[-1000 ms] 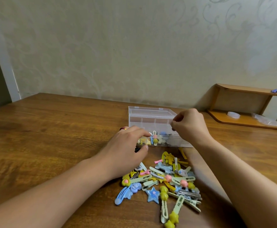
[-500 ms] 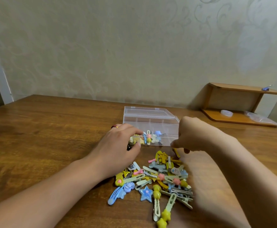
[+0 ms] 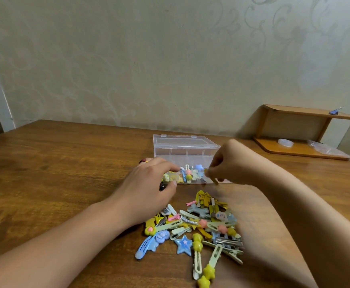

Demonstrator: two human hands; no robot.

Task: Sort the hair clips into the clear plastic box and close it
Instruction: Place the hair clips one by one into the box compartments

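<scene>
A clear plastic box [image 3: 182,150] stands open on the wooden table [image 3: 55,173], its lid tilted up at the back. Several coloured hair clips lie in its front compartments [image 3: 190,175]. My left hand [image 3: 149,188] grips the box's front left corner between thumb and fingers. My right hand [image 3: 232,163] pinches a small yellow hair clip [image 3: 212,178] just above the box's front right edge. A pile of loose hair clips [image 3: 199,227] in yellow, blue, green and pink lies on the table in front of the box, between my forearms.
A small wooden shelf [image 3: 294,132] stands at the back right against the wall, with a white round object [image 3: 285,143] and a plastic bag [image 3: 326,149] on its base and a blue clip [image 3: 335,110] on top. The wall runs close behind the box.
My right hand dropped from the box to the pile, took a yellow clip, and has come back up to the box's front right edge. My left hand stayed on the box.
</scene>
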